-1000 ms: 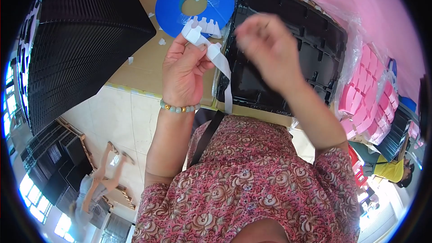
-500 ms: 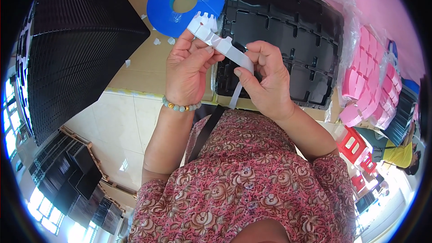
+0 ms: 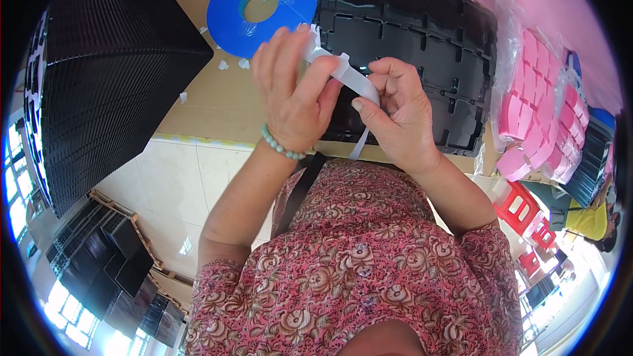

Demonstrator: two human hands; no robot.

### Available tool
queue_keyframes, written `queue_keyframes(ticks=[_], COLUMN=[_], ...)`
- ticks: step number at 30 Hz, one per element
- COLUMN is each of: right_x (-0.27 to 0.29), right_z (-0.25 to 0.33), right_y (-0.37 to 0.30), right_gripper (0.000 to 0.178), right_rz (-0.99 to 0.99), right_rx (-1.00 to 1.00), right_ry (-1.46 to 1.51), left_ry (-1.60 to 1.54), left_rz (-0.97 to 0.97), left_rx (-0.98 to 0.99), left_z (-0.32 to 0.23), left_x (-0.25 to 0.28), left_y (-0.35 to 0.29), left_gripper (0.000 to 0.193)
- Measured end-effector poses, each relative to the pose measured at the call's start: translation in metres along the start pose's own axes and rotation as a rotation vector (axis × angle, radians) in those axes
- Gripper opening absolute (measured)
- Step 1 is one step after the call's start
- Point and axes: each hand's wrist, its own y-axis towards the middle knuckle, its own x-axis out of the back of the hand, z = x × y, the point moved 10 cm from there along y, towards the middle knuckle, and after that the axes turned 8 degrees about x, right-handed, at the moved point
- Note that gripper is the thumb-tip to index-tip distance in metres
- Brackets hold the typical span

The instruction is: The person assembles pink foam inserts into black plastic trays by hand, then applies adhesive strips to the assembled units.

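A long white paper-like strip (image 3: 357, 83) with notched tabs along its upper end runs between my hands, above the front edge of a black moulded plastic tray (image 3: 395, 53). My right hand (image 3: 403, 115) pinches it between thumb and bent fingers, and its tail hangs down toward my lap. The back of my left hand (image 3: 293, 89) faces up. Its thumb and index finger close on the strip near the tabs, while the other fingers stretch upward, slightly blurred, and partly cover the strip's upper end. A bead bracelet (image 3: 280, 145) circles my left wrist.
A blue disc-shaped reel (image 3: 227, 20) lies on the brown cardboard surface (image 3: 198, 102), with small white scraps (image 3: 223, 64) nearby. Stacked black trays (image 3: 119, 72) rise at left. Pink curved pieces (image 3: 527, 105) and clear plastic film are at right. A person in yellow (image 3: 587, 223) is far right.
My left hand has turned from palm showing to back showing and moved slightly right along the strip, its fingers now stretched. My right hand, still pinching, has shifted slightly right.
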Motion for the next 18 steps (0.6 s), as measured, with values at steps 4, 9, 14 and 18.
queue_keyframes(ticks=[4,9,14,18], right_x=[0.016,0.04,0.041,0.03], right_z=[-0.004,0.018,-0.027,-0.052], right_y=[0.012,0.064,0.138,0.185], right_gripper=[0.035,0.005,0.009,0.01], right_rz=[-0.02,0.114,0.232,0.378], right_rx=[-0.096,0.096,0.145,0.155], right_ry=[0.084,-0.491,-0.583,-0.709], left_ry=[0.065,0.063,0.191,0.468], left_rz=[0.162,0.466,0.564,0.571], left_rx=[-0.122,0.046,0.327,0.417], left_z=[0.0,0.007,0.043,0.066], left_x=[-0.016,-0.047,-0.093,-0.122], left_y=[0.015,0.029,0.048,0.061], left_gripper=[0.021,0.002,0.022,0.032])
